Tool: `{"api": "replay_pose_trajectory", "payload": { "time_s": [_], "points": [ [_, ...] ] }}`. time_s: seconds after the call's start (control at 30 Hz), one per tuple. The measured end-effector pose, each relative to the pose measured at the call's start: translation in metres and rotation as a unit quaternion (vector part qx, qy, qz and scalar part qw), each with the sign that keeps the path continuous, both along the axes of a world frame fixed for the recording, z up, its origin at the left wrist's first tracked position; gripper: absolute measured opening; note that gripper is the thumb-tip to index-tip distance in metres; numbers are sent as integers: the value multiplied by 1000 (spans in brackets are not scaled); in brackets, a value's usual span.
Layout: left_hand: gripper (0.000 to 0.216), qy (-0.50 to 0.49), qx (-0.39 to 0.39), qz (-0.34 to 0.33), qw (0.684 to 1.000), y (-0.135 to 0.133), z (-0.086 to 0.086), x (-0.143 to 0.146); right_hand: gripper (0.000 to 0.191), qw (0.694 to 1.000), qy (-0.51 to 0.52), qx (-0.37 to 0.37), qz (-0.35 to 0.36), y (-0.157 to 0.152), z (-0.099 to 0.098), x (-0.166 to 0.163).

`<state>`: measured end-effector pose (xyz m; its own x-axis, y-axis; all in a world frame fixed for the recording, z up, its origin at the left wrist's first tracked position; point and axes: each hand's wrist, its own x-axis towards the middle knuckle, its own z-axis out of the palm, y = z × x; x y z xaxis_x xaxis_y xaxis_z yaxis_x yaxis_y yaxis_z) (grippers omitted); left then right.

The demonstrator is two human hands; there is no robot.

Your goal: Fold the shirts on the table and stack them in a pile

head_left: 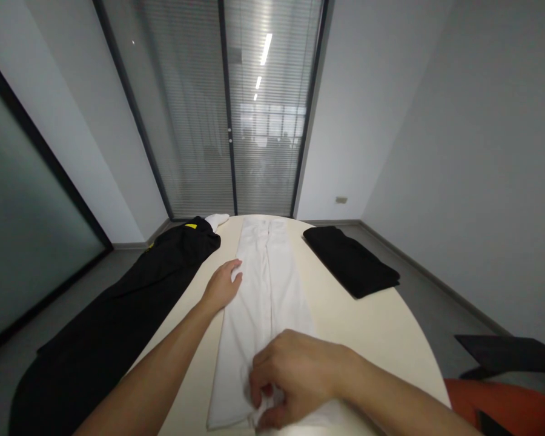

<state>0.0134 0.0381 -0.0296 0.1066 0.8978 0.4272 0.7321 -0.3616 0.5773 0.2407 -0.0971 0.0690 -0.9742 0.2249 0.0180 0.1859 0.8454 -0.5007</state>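
Observation:
A long white garment (252,315), perhaps trousers or a skirt, lies flat down the middle of the table, with a seam or placket along its length. My left hand (222,286) rests at its left edge, fingers and thumb apart. Close to me, my right hand (295,372) is bent over the near hem, thumb and curled fingers pinching the cloth there. That hand is slightly blurred and covers the garment's near right part.
The pale round-ended table (372,333) carries a folded black cloth item (349,260) on the right. Black clothing (131,303) with yellow marks hangs over the left edge, beside a bit of white cloth (217,220). An orange chair (499,406) stands at lower right.

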Motion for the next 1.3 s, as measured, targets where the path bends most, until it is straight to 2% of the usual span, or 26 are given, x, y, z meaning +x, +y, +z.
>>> {"api": "replay_pose_trajectory", "payload": {
  "time_s": [0.1,0.3,0.43,0.6,0.77,0.97,1.03,1.07,1.17,1.23,1.3],
  "points": [
    [38,-1,7,3,1000,0,0,0,21,999,-28,-20,0,2,6,2],
    [38,-8,15,2,1000,0,-1,0,25,997,-66,-34,29,-5,2,-3],
    [37,-9,15,-3,1000,0,-2,0,29,997,-79,10,6,-9,4,-1],
    [37,-7,17,-4,1000,-1,-1,1,26,992,-107,71,-1,-15,8,-4],
    [37,-8,19,-3,1000,-1,0,0,37,983,-118,141,-32,-21,12,-7],
    [37,-7,24,-7,1000,0,-1,1,15,974,-115,193,-5,-28,7,-11],
    [36,-17,30,-11,999,-1,2,2,14,981,-101,163,-10,-24,3,-11],
    [35,-25,34,-16,999,-3,5,4,14,989,-85,123,-16,-20,0,-10],
    [29,-65,43,-47,996,-11,18,7,19,996,-19,-67,-61,1,-8,-1],
    [26,-108,19,-83,990,-20,28,9,22,971,17,-191,-142,19,-12,9],
    [35,-173,-41,-145,973,-28,35,9,21,923,65,-304,-226,38,-16,19]
  ]
}}
